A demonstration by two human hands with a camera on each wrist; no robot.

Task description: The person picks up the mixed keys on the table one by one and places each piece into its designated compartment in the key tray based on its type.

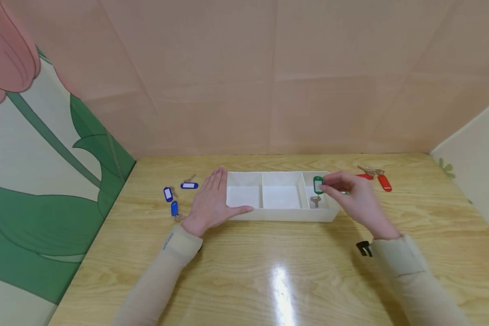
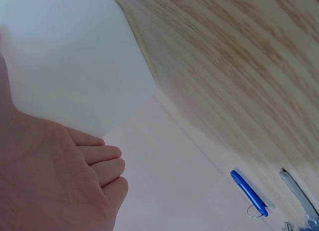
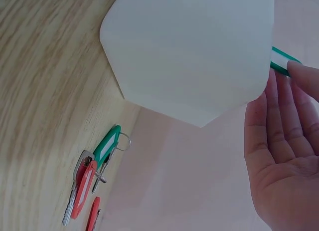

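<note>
Tray [image 1: 285, 215]: smooth white plastic, matt finish. Counter [image 1: 228, 271]: wood-grain surface, smooth, glossy where light reflects. Key tags [image 1: 385, 183]: smooth coloured plastic with white, paper-like label inserts [image 1: 168, 194]. Keys [image 1: 315, 201]: bare metal, dull sheen. Wall covering [image 1: 212, 90]: matt, creased sheet; exact material indeterminable. Sleeves [image 1: 399, 258]: matt cloth.

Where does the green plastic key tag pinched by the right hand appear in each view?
Head: green plastic key tag, right of centre, over the right end of the white plastic tray.
Left wrist: not in it.
Right wrist: upper right, beside the tray.
Shared landmark: the tray.
</note>
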